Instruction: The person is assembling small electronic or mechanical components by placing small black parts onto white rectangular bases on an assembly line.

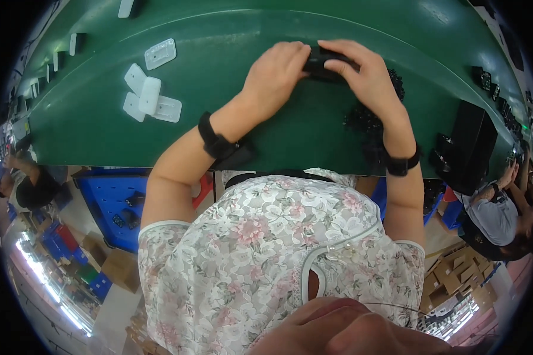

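Over the far middle of the green table, both my hands close on one dark, block-like black piece; its exact kind is hard to make out. My left hand grips its left end with the fingers pressed together. From the other side, my right hand pinches the right end between thumb and fingers. Just below and beside the right hand lies a heap of small black parts. Several white plastic shells, some overlapping, rest to the left of my left hand.
At the table's right edge stands a black box. Another dark flat item lies by my left forearm at the near edge. A blue crate with black parts is below the table on the left. One person sits at right, another at left.
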The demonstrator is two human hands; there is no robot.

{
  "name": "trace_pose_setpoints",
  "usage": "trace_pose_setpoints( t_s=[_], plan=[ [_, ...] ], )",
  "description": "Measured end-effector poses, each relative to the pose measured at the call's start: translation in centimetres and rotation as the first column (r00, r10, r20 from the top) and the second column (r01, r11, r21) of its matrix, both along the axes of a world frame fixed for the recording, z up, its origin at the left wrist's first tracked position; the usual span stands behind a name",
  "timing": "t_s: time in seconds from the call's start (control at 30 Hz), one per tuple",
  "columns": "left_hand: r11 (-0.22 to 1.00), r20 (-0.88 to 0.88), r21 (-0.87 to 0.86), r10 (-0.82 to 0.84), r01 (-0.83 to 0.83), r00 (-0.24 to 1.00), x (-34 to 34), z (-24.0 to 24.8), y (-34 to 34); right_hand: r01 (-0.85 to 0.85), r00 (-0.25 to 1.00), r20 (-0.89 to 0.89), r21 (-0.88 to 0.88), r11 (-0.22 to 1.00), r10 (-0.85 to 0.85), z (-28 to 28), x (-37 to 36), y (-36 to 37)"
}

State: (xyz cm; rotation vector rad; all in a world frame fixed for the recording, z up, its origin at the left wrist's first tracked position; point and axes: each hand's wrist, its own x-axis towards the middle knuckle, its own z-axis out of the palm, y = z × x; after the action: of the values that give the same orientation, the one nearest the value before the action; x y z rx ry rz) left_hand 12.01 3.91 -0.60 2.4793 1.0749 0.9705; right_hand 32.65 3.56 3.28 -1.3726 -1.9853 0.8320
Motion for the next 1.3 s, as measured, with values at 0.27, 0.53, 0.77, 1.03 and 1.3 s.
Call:
trace_pose_setpoints(
  t_s=[0.27, 0.53, 0.77, 1.03, 1.3],
  plan=[
    [0.728, 0.312, -0.675, 0.135, 0.119, 0.94, 0.3, 3.6, 0.7, 0.036, 0.914, -0.383, -0.251, 0.967, -0.134, 1.6, -0.6, -2.5],
    [0.645, 0.309, -0.748, 0.131, 0.156, 0.942, 0.7, 4.1, 0.2, 0.149, 0.964, -0.2, -0.144, 0.978, -0.177, 1.3, -0.3, -3.5],
    [0.633, 0.301, -0.754, 0.099, 0.173, 0.948, 1.2, 4.1, -0.1, 0.146, 0.949, -0.247, -0.207, 0.968, -0.196, 1.2, -0.1, -4.4],
    [0.576, 0.275, -0.803, 0.126, 0.156, 0.953, 1.7, 4.5, 0.0, 0.044, 0.773, -0.556, -0.433, 0.9, -0.305, 1.2, 0.6, -4.4],
    [0.647, 0.285, -0.745, 0.084, 0.165, 0.955, 1.6, 4.4, -0.2, 0.038, 0.813, -0.504, -0.456, 0.889, -0.293, 1.4, 0.7, -4.3]
  ],
)
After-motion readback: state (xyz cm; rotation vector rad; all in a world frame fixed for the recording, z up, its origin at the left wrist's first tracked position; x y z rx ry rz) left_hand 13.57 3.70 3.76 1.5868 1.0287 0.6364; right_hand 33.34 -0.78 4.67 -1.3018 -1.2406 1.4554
